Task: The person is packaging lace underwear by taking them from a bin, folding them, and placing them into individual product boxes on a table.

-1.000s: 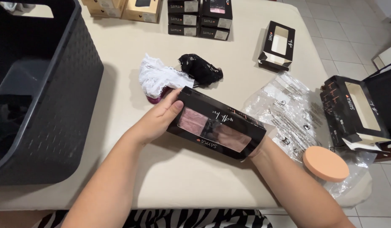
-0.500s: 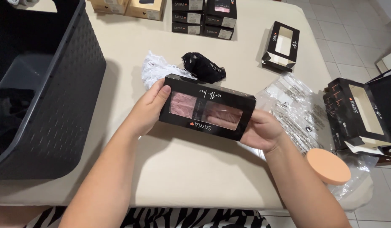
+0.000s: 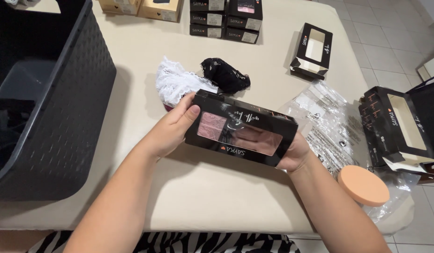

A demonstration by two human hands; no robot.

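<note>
We held a black window box (image 3: pixel 242 133) above the beige table (image 3: pixel 212 197) with both hands. Our left hand (image 3: pixel 172 129) clasped its left end, thumb on the top face. Our right hand (image 3: pixel 292 152) gripped the right end from below, fingers mostly hidden, possibly curled behind the window. Pink lace showed through the clear panel. Just beyond lay white lace (image 3: pixel 177 84) and black lace (image 3: pixel 224 74), side by side. 1 orange disc (image 3: pixel 363 185) sat on clear plastic bags (image 3: pixel 327 122) to the right.
</note>
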